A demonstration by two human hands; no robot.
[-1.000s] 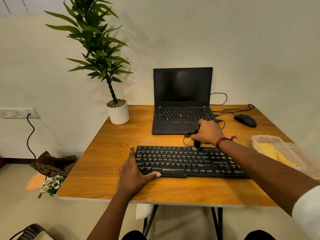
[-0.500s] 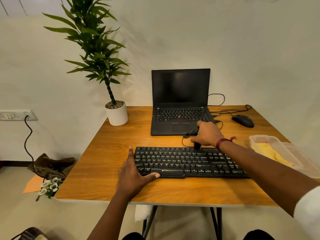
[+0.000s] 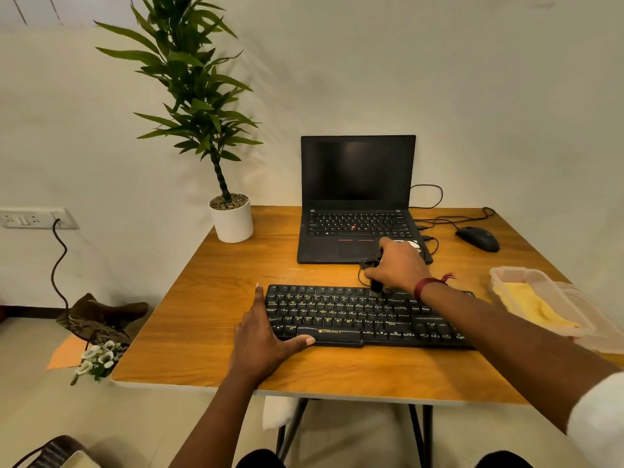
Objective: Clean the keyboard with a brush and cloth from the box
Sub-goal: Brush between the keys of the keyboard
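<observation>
Wears a dark red band (image 3: 426, 288) around the wrist of the right hand (image 3: 400, 266), with a short loose thread end sticking out at one side. Has a white sleeve (image 3: 599, 423) on the right arm, ending near the elbow. Shows both forearms (image 3: 209, 420) bare, also the left hand (image 3: 260, 336). Wears dark trousers (image 3: 260, 462), seen only at the bottom edge.

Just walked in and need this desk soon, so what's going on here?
A person is brushing the black keyboard. Their right hand grips a small dark brush, tip down on the upper key rows. The left hand lies flat against the keyboard's left end, steadying it. The yellow cloth lies in the clear box on the right.
</observation>
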